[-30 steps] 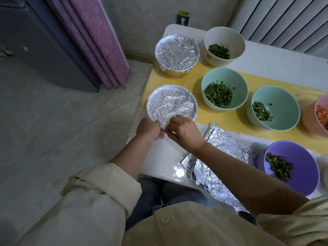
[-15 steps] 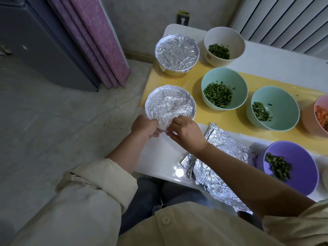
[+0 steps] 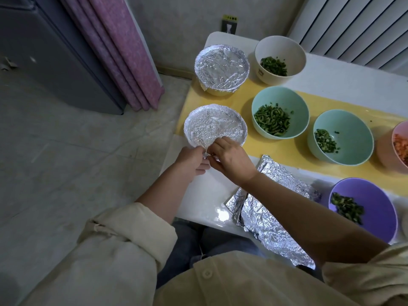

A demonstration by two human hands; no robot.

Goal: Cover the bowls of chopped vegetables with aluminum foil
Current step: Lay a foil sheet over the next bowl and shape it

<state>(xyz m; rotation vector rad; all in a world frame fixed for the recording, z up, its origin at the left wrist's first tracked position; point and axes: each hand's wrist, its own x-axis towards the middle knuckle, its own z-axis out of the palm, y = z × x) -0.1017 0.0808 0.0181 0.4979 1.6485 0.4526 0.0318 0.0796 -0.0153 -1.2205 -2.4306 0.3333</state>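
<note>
A foil-covered bowl point(image 3: 215, 125) sits at the table's left edge, partly on the yellow mat point(image 3: 284, 151). My left hand point(image 3: 192, 159) and my right hand point(image 3: 231, 159) meet at its near rim, both pinching a crumpled tab of its foil. A second foil-covered bowl point(image 3: 221, 67) stands behind it. Uncovered bowls hold chopped greens: a cream one point(image 3: 280, 59), two teal ones point(image 3: 280, 112) point(image 3: 343, 136) and a purple one point(image 3: 364, 208). A pink bowl point(image 3: 400, 146) with orange pieces is cut off at the right. Spare foil sheets point(image 3: 271, 208) lie under my right forearm.
The white table point(image 3: 203, 195) ends just left of the covered bowls, with bare floor point(image 3: 66, 151) beyond. A pink curtain point(image 3: 123, 58) and a grey cabinet point(image 3: 44, 51) stand at the far left. A radiator point(image 3: 364, 27) lines the wall behind the table.
The foil-covered bowl has shifted slightly left towards the table edge. Both hands stay at its near rim, now gathering a small tab of foil between their fingertips.
</note>
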